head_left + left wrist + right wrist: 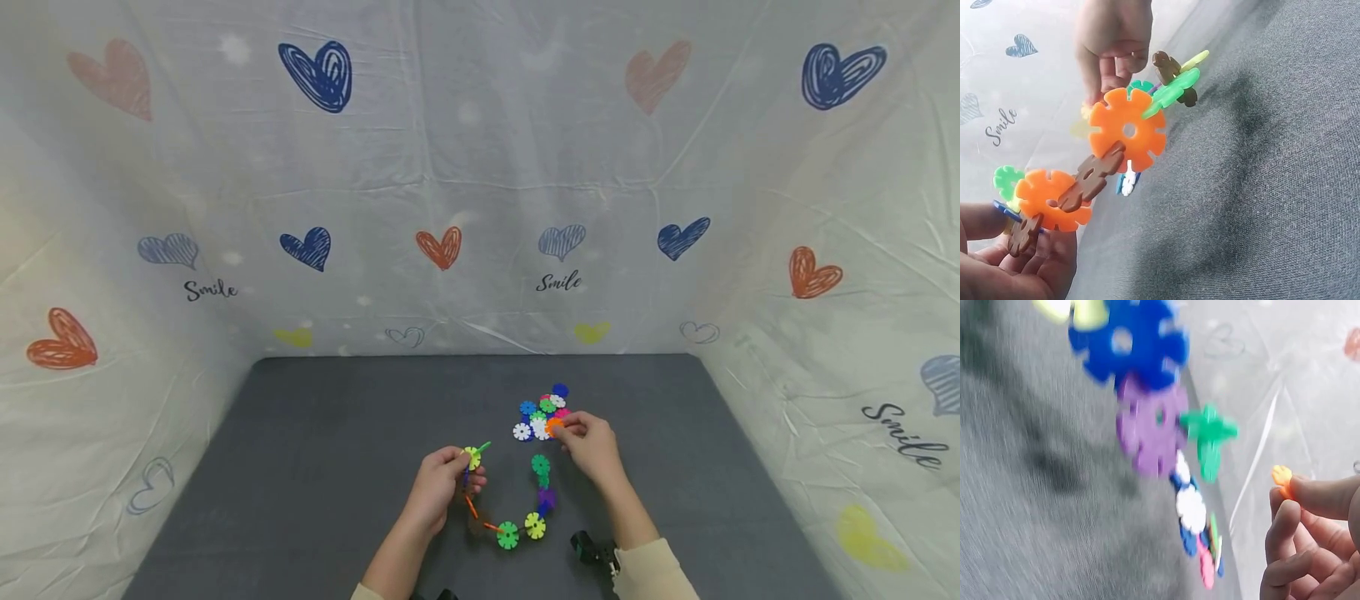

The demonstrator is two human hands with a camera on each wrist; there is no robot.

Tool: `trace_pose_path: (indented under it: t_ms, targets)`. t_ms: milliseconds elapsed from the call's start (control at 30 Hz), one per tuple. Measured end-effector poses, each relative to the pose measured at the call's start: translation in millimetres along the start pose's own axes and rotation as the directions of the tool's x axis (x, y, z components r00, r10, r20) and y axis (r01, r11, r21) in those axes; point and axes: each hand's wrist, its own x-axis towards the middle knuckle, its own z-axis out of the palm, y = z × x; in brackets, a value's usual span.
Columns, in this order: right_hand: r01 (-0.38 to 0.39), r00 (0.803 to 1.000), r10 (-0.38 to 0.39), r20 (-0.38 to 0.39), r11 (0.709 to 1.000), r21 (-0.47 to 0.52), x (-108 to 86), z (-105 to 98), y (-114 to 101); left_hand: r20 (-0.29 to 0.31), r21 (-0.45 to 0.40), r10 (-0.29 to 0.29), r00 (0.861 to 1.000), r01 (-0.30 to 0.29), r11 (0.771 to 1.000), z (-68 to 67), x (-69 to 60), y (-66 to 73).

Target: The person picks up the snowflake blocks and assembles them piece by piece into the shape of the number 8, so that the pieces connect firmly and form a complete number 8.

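Observation:
In the head view my left hand (438,487) pinches the yellow disc (472,457) at one end of a linked chain of notched discs, a green disc (483,447) beside it. The chain curves round through a green disc (507,535) and a purple disc (547,499) to a green end disc (540,464). My right hand (595,446) pinches an orange disc (553,427) at the pile's right edge; in the right wrist view thumb and finger hold this orange disc (1282,477). Orange and brown linked discs (1127,129) fill the left wrist view.
A pile of loose discs, with a white disc (522,432) and a blue disc (560,389), lies beyond the chain on the dark table (337,433). A black object (583,547) is by the right sleeve. A heart-patterned cloth (495,208) stands behind and at the sides.

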Motion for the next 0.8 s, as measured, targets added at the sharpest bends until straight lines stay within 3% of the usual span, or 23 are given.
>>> trace_pose_path:
  t_ms: [433, 800]
  targets:
    - [0.114, 0.991, -0.123, 0.059, 0.984, 0.137, -31.8, 21.5, -24.5, -0.011, 0.009, 0.019, 1.0, -0.019, 1.0, 1.2, 1.4, -0.1]
    - [0.144, 0.98, -0.168, 0.107, 0.969, 0.203, -45.1, 36.3, -37.6, -0.014, 0.031, 0.047, 0.999, -0.047, 0.998, 3.4, 0.5, 1.1]
